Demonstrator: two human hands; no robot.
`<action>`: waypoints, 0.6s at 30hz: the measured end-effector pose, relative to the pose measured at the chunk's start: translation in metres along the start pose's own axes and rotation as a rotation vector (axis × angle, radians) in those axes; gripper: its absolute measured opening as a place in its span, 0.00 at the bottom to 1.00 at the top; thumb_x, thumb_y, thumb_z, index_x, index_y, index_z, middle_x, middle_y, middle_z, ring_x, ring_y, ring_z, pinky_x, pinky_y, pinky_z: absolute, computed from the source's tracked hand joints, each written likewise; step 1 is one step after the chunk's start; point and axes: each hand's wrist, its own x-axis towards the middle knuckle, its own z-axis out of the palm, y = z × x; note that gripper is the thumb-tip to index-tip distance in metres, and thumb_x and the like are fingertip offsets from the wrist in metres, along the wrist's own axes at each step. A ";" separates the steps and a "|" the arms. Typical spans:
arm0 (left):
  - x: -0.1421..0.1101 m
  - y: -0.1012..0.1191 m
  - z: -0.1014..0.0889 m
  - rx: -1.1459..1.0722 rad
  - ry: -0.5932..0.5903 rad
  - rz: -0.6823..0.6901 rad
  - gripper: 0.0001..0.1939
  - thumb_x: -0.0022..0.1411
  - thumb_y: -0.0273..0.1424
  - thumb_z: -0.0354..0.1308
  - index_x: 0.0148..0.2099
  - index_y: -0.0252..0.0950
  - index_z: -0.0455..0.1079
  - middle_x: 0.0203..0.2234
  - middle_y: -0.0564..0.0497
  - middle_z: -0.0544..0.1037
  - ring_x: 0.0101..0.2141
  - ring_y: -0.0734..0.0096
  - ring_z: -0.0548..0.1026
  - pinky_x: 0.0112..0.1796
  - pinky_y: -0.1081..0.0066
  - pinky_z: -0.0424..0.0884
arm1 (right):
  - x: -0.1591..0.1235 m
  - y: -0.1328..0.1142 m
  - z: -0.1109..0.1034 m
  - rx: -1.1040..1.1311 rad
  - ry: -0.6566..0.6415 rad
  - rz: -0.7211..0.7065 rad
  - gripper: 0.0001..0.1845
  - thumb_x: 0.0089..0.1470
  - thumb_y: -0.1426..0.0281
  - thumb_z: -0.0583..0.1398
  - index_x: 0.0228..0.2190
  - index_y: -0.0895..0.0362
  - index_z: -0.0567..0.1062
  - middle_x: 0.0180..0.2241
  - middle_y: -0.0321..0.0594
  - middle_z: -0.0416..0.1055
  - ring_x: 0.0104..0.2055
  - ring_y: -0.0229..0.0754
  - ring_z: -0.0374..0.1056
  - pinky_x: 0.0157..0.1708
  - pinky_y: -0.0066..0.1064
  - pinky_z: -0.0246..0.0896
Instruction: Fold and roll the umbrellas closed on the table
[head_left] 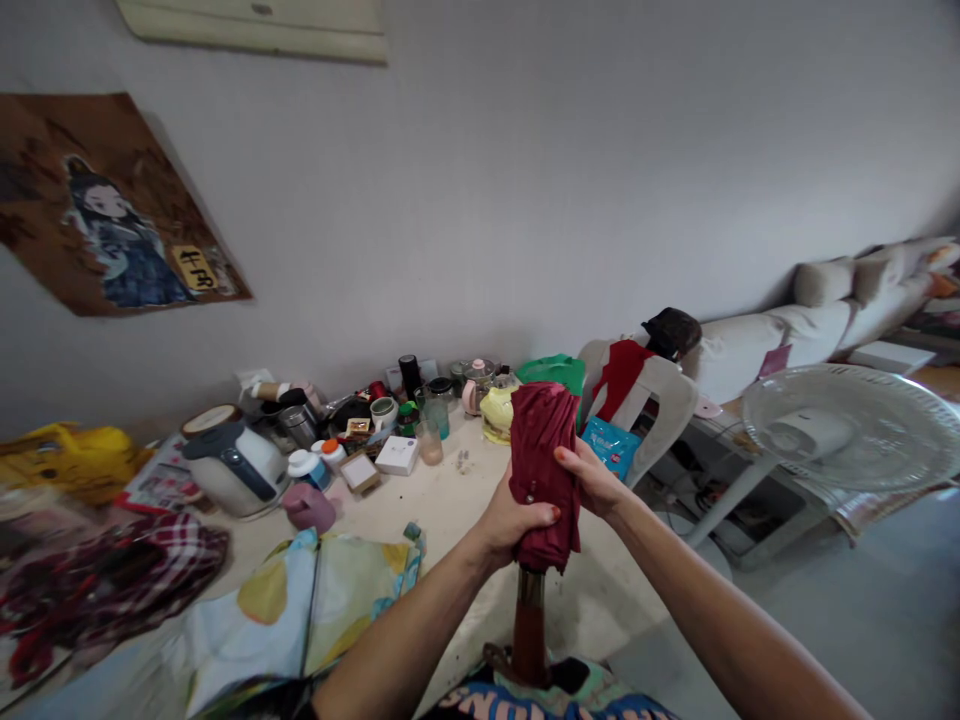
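Far left: yellow bag [82,462], checked cloth [127,565] below it. Next, kettle [236,468], lid shut, contents not visible. White jar [306,468] and orange-capped jar [331,453] beside it, both closed. Small open box [360,472], pale inside. Center: clear glass [430,442], contents unclear; glass teapot [478,380] behind, lidded. Lower center: folded red umbrella [546,470], handle down, over the table [450,520]. Left hand [514,515] fingers wrapped on its left side, thumb across front. Right hand [589,475] fingers closed on its right side. Right: fan [840,425].
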 end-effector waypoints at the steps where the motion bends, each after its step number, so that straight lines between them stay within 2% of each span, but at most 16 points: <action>1: 0.000 0.000 -0.002 -0.014 -0.010 0.000 0.35 0.35 0.29 0.71 0.50 0.33 0.68 0.41 0.46 0.77 0.40 0.64 0.74 0.41 0.68 0.70 | 0.001 0.007 -0.006 0.049 -0.015 0.030 0.26 0.38 0.52 0.67 0.37 0.54 0.75 0.35 0.43 0.78 0.39 0.52 0.74 0.38 0.43 0.71; 3: -0.001 -0.002 -0.005 -0.032 -0.023 -0.002 0.34 0.36 0.31 0.72 0.48 0.32 0.69 0.42 0.45 0.77 0.40 0.64 0.74 0.41 0.69 0.70 | 0.001 0.025 -0.014 0.116 -0.037 0.113 0.25 0.39 0.49 0.65 0.34 0.54 0.77 0.34 0.44 0.79 0.40 0.54 0.74 0.40 0.47 0.70; 7: -0.001 -0.004 -0.009 -0.056 -0.018 -0.003 0.33 0.34 0.31 0.73 0.47 0.32 0.71 0.43 0.44 0.77 0.38 0.65 0.74 0.40 0.69 0.70 | -0.005 0.063 -0.021 0.149 -0.132 0.291 0.20 0.39 0.55 0.66 0.33 0.55 0.79 0.37 0.44 0.79 0.45 0.54 0.73 0.51 0.48 0.65; 9: -0.001 -0.003 -0.010 -0.072 -0.018 -0.010 0.33 0.34 0.31 0.73 0.47 0.32 0.71 0.41 0.45 0.77 0.37 0.66 0.74 0.39 0.69 0.70 | -0.007 0.074 -0.023 0.147 -0.187 0.336 0.17 0.40 0.58 0.66 0.32 0.55 0.79 0.38 0.44 0.79 0.47 0.54 0.72 0.53 0.48 0.63; 11: -0.002 -0.002 -0.009 -0.078 -0.013 -0.019 0.32 0.34 0.31 0.73 0.45 0.31 0.72 0.38 0.46 0.78 0.35 0.68 0.74 0.37 0.70 0.70 | -0.007 0.077 -0.025 0.134 -0.215 0.335 0.16 0.41 0.59 0.65 0.32 0.55 0.78 0.37 0.44 0.79 0.47 0.55 0.72 0.53 0.49 0.63; 14: -0.003 -0.001 -0.007 -0.084 -0.015 -0.030 0.30 0.34 0.31 0.73 0.44 0.31 0.73 0.35 0.47 0.78 0.34 0.68 0.73 0.36 0.71 0.70 | 0.000 0.074 -0.027 0.103 -0.223 0.284 0.20 0.41 0.57 0.65 0.35 0.55 0.78 0.36 0.45 0.79 0.47 0.55 0.72 0.50 0.51 0.65; 18: -0.004 0.001 -0.005 -0.110 -0.071 -0.040 0.30 0.34 0.31 0.73 0.43 0.31 0.74 0.36 0.46 0.78 0.34 0.68 0.73 0.37 0.70 0.70 | 0.011 0.063 -0.026 0.007 -0.159 0.112 0.22 0.38 0.54 0.66 0.35 0.54 0.78 0.31 0.43 0.78 0.41 0.54 0.74 0.45 0.49 0.69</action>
